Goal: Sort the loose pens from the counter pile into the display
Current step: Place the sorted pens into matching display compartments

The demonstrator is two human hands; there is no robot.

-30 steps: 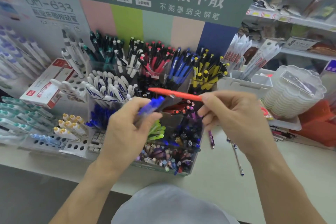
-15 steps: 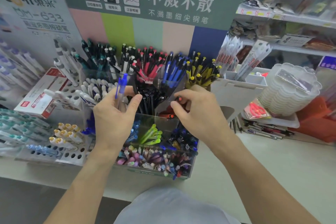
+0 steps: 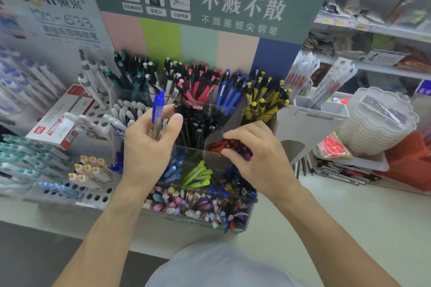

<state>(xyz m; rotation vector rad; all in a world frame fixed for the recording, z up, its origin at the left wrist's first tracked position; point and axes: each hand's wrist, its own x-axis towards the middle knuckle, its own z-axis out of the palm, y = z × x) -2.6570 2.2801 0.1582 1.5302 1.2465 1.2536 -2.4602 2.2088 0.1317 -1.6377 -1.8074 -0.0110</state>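
Single head view, looking forward-down, close over display (image 3: 235,114); edges seemingly blurred.

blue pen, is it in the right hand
No, the left hand holds the blue pen upright.

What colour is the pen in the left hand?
Blue cap, clear barrel: the pen in the left hand, head view.

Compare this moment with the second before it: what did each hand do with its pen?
The right hand carried its red pen down into the display's compartment of red pens and no longer visibly holds it, its fingers now resting there. The left hand turned its blue pen upright, cap up, and still grips it. The loose pens on the counter lie as before.
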